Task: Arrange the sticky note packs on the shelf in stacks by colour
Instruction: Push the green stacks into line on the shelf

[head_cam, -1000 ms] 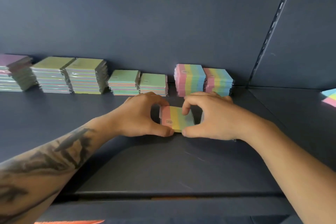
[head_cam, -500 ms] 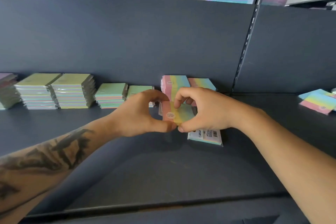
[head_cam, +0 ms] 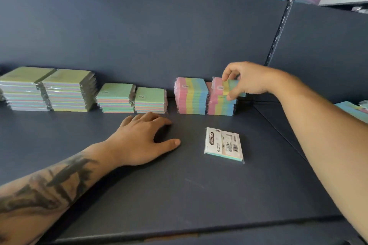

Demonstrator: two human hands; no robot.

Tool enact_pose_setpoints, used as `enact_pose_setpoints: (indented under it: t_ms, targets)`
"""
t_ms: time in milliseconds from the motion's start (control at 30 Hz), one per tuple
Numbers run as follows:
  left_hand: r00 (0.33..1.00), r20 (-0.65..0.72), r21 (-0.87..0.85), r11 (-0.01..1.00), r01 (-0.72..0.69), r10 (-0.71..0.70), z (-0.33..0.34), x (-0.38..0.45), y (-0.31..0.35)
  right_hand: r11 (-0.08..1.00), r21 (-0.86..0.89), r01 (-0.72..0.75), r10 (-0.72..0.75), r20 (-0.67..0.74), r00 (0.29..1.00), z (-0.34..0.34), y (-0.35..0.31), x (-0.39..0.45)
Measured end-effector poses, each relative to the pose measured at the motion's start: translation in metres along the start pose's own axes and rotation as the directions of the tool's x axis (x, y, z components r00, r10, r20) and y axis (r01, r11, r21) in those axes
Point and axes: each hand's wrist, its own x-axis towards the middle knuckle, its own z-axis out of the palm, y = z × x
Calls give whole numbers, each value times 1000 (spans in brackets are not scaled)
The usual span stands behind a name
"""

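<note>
One glossy striped pack [head_cam: 229, 87] pinched in right hand [head_cam: 249, 79] fingers, left hand [head_cam: 141, 139] flat, relaxed on matte shelf [head_cam: 179, 195].

The face-down pack [head_cam: 223, 144] on the shelf [head_cam: 179, 195] reads "STICKY NOTE"; its finer print and barcode digits are illegible.

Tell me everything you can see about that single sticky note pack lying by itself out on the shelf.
The loose pack lies flat on the dark blue shelf, label side up: a white printed back with a black "STICKY NOTE" tag and a small barcode. It looks wrapped in clear film, with pale blue-green note edges showing along its near side. It sits slightly skewed, in front of the rainbow stacks, and neither hand touches it.
</note>
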Motion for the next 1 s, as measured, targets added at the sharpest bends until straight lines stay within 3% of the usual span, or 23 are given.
enact_pose_setpoints:
  t_ms: [333,633,733,900,1000]
  targets:
    - [999,44,8,1000,15,-15,-2,2,2,999,-13,47,-47,7,999,12,3,22]
    - [998,63,-19,1000,17,-16,-4,0,4,995,89,48,-48,-9,999,19,8,17]
    - [997,70,-13,1000,15,-14,-7,1,6,995,91,49,-43,-64,997,19,8,7]
    - [998,54,-44,999,-6,9,-11,3,11,982,150,118,-74,-270,960,34,4,-37]
    - [998,40,-85,996,-38,42,-13,5,18,977,182,113,-91,-126,988,49,1,-74]
